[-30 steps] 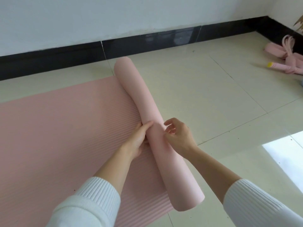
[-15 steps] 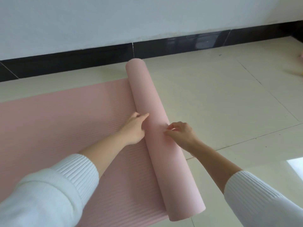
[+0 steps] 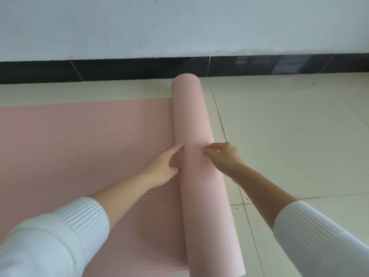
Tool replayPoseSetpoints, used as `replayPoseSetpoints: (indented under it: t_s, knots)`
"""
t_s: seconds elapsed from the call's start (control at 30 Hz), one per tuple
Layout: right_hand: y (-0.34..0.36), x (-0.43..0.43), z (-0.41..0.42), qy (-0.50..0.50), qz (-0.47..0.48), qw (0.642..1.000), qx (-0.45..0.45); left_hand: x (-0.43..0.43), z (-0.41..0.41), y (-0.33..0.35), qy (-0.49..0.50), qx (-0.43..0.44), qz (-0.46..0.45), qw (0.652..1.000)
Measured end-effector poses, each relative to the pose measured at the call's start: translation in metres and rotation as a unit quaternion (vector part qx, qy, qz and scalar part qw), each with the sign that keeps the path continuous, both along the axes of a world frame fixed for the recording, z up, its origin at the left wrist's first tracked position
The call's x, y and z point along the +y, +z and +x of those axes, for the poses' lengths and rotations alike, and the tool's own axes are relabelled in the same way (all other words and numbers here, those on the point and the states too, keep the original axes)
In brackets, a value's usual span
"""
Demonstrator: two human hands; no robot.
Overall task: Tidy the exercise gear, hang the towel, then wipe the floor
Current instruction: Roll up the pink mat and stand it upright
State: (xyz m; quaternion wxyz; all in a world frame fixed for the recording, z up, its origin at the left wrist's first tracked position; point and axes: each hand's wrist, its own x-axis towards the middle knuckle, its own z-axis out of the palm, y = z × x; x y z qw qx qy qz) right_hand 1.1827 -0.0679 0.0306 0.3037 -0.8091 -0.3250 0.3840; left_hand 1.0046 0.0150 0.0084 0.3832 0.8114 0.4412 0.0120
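Note:
A pink exercise mat lies on the tiled floor, its flat ribbed part (image 3: 83, 148) spreading to the left. Its right end is wound into a thick roll (image 3: 196, 196) that runs from near the wall towards me. My left hand (image 3: 162, 166) lies on the flat mat against the roll's left side, fingers straight and touching the roll. My right hand (image 3: 221, 156) rests on top of the roll from the right, fingers bent and pressing on it. No towel is in view.
Cream floor tiles (image 3: 289, 136) stretch to the right of the roll. A black skirting strip (image 3: 119, 69) runs under the white wall (image 3: 179, 27) just behind the roll's far end.
The roll has moved left over the flat mat and both hands went with it. The view has turned left, so the pink gear at the far right has left the frame.

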Motion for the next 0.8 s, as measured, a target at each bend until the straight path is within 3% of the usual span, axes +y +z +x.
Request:
replayPoseSetpoints:
  t_s: [0.13, 0.27, 0.37, 0.47, 0.5, 0.57, 0.67, 0.8]
  knots:
    - [0.012, 0.019, -0.033, 0.043, 0.033, 0.998, -0.010, 0.000, -0.027, 0.003, 0.039, -0.012, -0.102, 0.994]
    - [0.022, 0.032, -0.066, 0.062, 0.087, 0.994, 0.023, -0.009, -0.060, 0.012, 0.105, -0.056, -0.259, 0.958]
    - [0.022, 0.043, -0.092, -0.004, 0.103, 0.992, 0.078, -0.017, -0.085, 0.005, 0.104, -0.063, -0.175, 0.977]
    - [0.016, 0.052, -0.113, -0.115, 0.066, 0.967, 0.218, -0.017, -0.115, 0.004, 0.062, -0.004, -0.034, 0.997]
    - [0.015, 0.054, -0.120, -0.108, 0.046, 0.968, 0.220, -0.016, -0.124, 0.005, 0.045, 0.015, -0.013, 0.999]
    - [0.015, 0.061, -0.127, -0.027, -0.007, 0.993, 0.118, -0.010, -0.136, 0.008, 0.052, 0.022, -0.023, 0.998]
    - [0.027, 0.072, -0.138, 0.075, -0.046, 0.996, -0.005, 0.006, -0.145, 0.018, 0.124, 0.010, -0.095, 0.988]
    - [0.035, 0.084, -0.165, 0.112, -0.008, 0.993, 0.046, 0.009, -0.168, 0.031, 0.159, 0.005, -0.188, 0.969]
